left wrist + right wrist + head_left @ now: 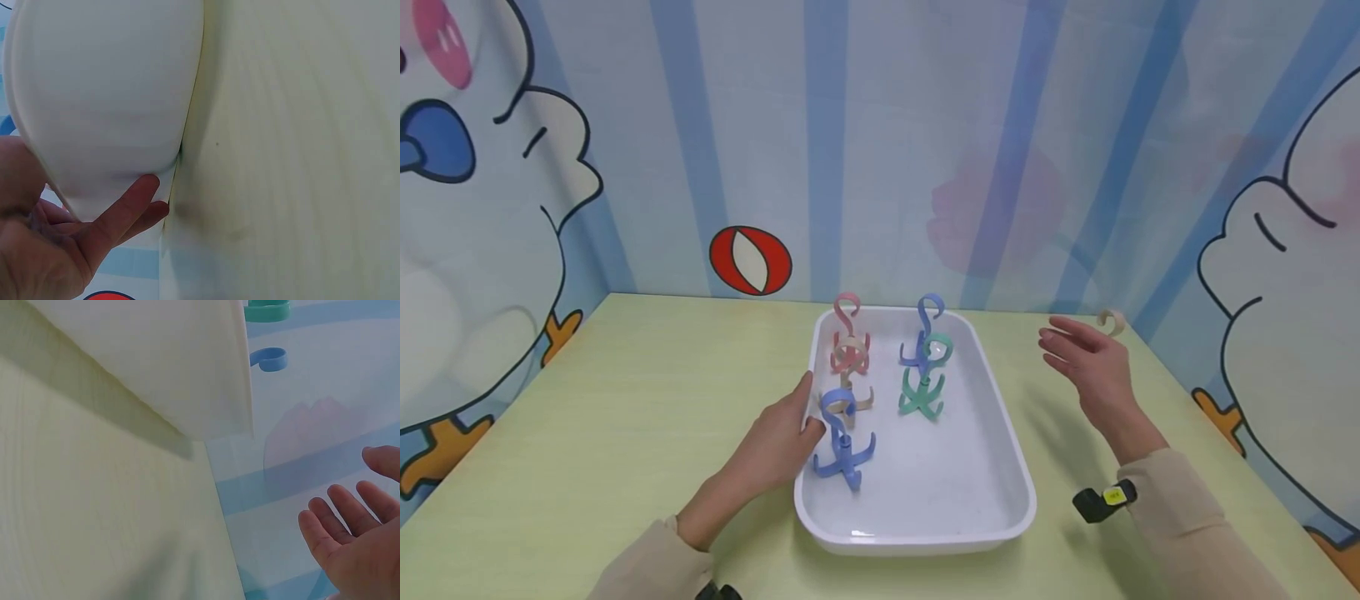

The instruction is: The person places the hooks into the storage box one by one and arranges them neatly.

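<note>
My left hand (pixel 775 442) holds the left side of a white plastic tray (pixel 925 537), thumb at the rim and fingers along the outer wall (pixel 119 94). Inside stand several small claw hooks, each with a curled top and upturned prongs. Down the left side are a pink one (pixel 846 307), a beige one (pixel 862 402) and a blue one (pixel 844 457); on the right are another blue one (pixel 930 308) and a green one (pixel 921 398). My right hand (pixel 1093 371) hovers right of the tray, fingers loosely extended, palm bare. Behind it shows another beige hook's curl (pixel 1114 320), its lower part hidden.
A pale yellow-green table (pixel 625 417) carries the tray. A blue-striped backdrop (pixel 887 167) with cartoon figures rises directly behind the table's back edge and along both sides.
</note>
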Tool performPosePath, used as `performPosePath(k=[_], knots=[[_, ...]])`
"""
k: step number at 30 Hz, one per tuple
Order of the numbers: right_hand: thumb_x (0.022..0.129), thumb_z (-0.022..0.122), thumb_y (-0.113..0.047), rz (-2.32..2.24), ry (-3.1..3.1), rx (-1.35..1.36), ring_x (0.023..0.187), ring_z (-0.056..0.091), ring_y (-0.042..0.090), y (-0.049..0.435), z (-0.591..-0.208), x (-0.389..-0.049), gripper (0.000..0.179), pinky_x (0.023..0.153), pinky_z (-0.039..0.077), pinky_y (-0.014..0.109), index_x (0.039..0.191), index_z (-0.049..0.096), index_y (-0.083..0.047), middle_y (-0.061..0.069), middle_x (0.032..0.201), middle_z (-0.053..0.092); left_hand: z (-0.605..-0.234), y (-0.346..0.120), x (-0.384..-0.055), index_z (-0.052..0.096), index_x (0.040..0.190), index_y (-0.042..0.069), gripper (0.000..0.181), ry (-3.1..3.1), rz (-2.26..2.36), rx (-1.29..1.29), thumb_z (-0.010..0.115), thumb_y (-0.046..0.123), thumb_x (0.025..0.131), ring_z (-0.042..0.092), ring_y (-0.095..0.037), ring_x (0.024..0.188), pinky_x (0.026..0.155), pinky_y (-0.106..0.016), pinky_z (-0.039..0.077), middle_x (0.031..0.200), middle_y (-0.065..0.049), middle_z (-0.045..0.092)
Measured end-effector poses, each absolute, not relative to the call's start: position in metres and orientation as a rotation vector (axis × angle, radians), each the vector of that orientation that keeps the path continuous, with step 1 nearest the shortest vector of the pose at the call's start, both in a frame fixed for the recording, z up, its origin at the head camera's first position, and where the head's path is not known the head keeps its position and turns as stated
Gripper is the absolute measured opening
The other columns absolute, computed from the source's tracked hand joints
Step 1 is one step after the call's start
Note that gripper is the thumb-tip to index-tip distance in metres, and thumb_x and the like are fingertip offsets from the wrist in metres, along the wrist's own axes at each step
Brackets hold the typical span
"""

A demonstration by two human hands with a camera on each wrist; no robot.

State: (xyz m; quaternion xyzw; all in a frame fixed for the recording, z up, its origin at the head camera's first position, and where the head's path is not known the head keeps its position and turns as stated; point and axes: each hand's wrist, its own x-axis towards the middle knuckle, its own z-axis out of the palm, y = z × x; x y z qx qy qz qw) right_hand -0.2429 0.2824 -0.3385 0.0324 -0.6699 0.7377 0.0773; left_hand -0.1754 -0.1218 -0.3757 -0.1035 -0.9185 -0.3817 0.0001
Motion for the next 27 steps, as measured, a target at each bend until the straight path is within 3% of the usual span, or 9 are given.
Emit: performPosePath(k=[10,19,24,27], knots=[[0.098,0.075,-0.02,2.078,-2.104,-0.023,0.1,0.07,-0.006,0.287,-0.341,-0.242,0.03,0.089,0.057,0.016,0.128,0.069,-0.019,-0.021,0.105,0.075,-0.376,-0.122,-0.176,0.019,0.167,-0.001,0.074,-2.884,-1.204,-0.322,0.051,0.014,0.103,0.07,-0.028,0.101,0.062,-0.028,0.059,0.16,-0.028,0.047],[0.098,0.074,-0.015,2.056,-2.062,-0.177,0.092,0.07,-0.006,0.293,-0.344,-0.246,0.029,0.085,0.057,0.013,0.125,0.068,-0.023,-0.024,0.1,0.074,-0.376,-0.122,-0.175,0.018,0.167,-0.002,0.074,-2.888,-1.204,-0.32,0.051,0.014,0.103,0.069,-0.029,0.103,0.06,-0.027,0.057,0.162,-0.027,0.045],[0.098,0.072,-0.012,2.019,-2.094,-0.191,0.091,0.069,-0.008,0.296,-0.346,-0.249,0.044,0.082,0.056,0.012,0.141,0.062,-0.016,-0.028,0.097,0.071,-0.376,-0.122,-0.176,0.019,0.167,-0.002,0.073,-2.889,-1.198,-0.315,0.051,0.014,0.103,0.069,-0.029,0.104,0.061,-0.027,0.058,0.162,-0.027,0.045],[0.099,0.071,-0.013,1.969,-2.157,-0.204,0.104,0.066,-0.006,0.297,-0.347,-0.25,0.058,0.085,0.055,0.012,0.154,0.053,-0.011,-0.026,0.105,0.068,-0.377,-0.122,-0.176,0.019,0.167,-0.003,0.073,-2.888,-1.199,-0.315,0.051,0.014,0.103,0.069,-0.029,0.103,0.061,-0.028,0.058,0.162,-0.027,0.045]])
